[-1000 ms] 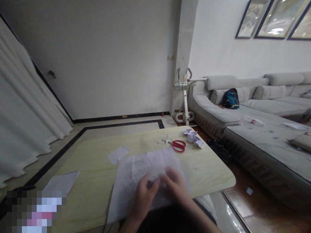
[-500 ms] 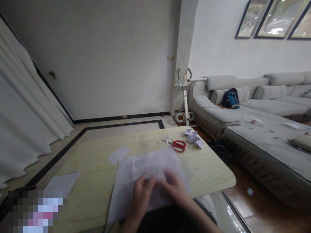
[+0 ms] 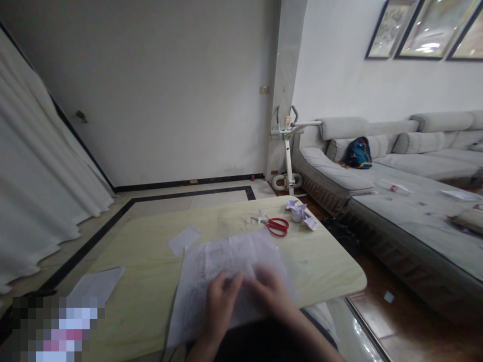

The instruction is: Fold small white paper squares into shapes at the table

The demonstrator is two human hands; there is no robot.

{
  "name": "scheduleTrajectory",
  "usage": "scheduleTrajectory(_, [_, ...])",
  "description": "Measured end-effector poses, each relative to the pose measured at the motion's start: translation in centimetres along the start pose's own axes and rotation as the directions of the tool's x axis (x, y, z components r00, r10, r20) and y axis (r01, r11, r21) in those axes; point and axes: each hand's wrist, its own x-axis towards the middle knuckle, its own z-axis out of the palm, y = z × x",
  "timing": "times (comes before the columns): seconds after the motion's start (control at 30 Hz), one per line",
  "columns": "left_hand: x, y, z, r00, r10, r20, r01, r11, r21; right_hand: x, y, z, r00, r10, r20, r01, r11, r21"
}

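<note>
Here | marked sheet (image 3: 206,256) lies beneath left hand (image 3: 219,304) and right hand (image 3: 272,291) alike, at near edge of bench (image 3: 324,266) | fingers half-curled, tips close; too blurred, cannot tell what they hold

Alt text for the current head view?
Left hand and right hand close together over a marked sheet on a table; anything held is too blurred to tell. Red-handled scissors and folded paper lie beyond; a sofa stands at right.
</note>
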Motion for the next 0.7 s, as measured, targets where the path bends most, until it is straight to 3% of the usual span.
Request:
scheduleTrajectory(0.37, [0.0,-1.0,0.4,0.999,0.02,-0.044,-0.018,0.999,0.035,0.0,0.3,0.3,1.0,-0.007,0.028,0.004,0.994,0.112])
scheduleTrajectory(0.57, [0.0,-1.2,0.5,0.996,0.054,-0.076,-0.048,0.996,0.073,0.3,1.2,0.4,0.999,-0.03,-0.041,0.031,0.999,0.022])
scheduleTrajectory(0.7, [0.0,-1.1,0.5,0.993,0.083,-0.088,-0.076,0.994,0.081,0.2,1.2,0.3,1.0,-0.02,-0.015,0.021,0.998,0.059])
